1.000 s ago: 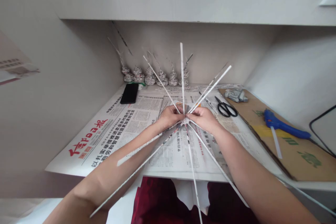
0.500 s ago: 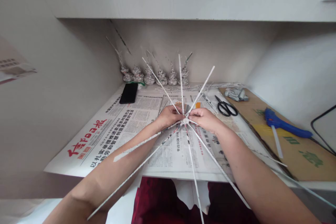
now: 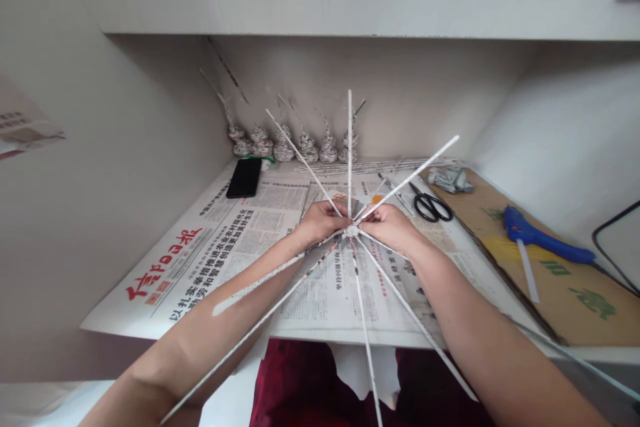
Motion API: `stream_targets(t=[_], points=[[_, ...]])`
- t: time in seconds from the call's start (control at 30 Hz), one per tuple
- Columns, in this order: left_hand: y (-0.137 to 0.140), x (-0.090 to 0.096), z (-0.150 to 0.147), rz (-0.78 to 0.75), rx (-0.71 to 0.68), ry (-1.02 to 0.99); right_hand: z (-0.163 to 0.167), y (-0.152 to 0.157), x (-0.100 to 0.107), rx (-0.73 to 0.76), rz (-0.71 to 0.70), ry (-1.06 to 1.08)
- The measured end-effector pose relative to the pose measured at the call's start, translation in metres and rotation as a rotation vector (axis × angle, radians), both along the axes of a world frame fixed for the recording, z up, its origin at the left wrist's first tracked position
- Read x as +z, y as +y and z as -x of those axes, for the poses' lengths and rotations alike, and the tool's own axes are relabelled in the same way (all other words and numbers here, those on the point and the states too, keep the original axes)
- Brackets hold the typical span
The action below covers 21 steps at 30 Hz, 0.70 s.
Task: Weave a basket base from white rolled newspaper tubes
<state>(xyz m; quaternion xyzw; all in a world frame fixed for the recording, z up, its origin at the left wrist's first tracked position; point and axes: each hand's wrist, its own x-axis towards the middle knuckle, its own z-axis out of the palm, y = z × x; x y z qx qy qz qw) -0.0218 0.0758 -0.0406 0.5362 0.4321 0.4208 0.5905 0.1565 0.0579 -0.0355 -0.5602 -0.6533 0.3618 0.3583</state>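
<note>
Two bare hands are gripping a spoked paper piece (image 3: pixel 353 231) at the centre of the frame, its small woven hub sitting between and just below the fingertips. The left hand (image 3: pixel 325 221) is pinching from the hub's left, thumb and fingers drawn narrow, the thumb tip touching the hub's upper edge. The right hand (image 3: pixel 386 225) is closing in a similar narrow pinch on the other side, at the foot of the rod slanting toward the upper right; whether that rod is lying between its fingertips, one cannot tell. Rolled paper rods are fanning out all around: one is leaning to the upper left, one is standing nearly upright in the frame, two are crossing the left forearm toward the lower left, and others are running to the bottom edge and the lower right. Newspaper (image 3: pixel 280 207) is covering the work surface beneath. A row of gourd-shaped paper figures (image 3: pixel 307 147) is lining the back wall at upper centre-left, with a black phone (image 3: pixel 244 178) lying in front. Right of centre, black scissors (image 3: pixel 424 197) are resting near the cardboard (image 3: pixel 565 323), which is bearing crumpled paper (image 3: pixel 450 179) and, at the right of the frame, a blue glue gun (image 3: pixel 545 243)
</note>
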Motion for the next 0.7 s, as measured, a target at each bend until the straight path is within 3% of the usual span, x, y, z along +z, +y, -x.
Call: stream_targets(t=[0.2, 0.33, 0.47, 0.57, 0.7], points=[[-0.003, 0.001, -0.001, -0.117, 0.065, 0.099, 0.002, -0.004, 0.002, 0.013, -0.011, -0.03], [-0.002, -0.001, -0.002, -0.148, 0.015, 0.049, 0.002, -0.003, 0.001, -0.013, 0.018, 0.024], [-0.002, 0.001, -0.001, -0.124, -0.036, -0.055, 0.006, -0.004, 0.001, -0.11, 0.122, 0.162], [-0.002, 0.002, -0.001, -0.06, -0.037, -0.11, 0.009, -0.006, 0.003, -0.095, 0.192, 0.315], [-0.002, 0.001, -0.002, 0.03, -0.068, -0.171, 0.011, -0.005, 0.004, -0.083, 0.16, 0.394]])
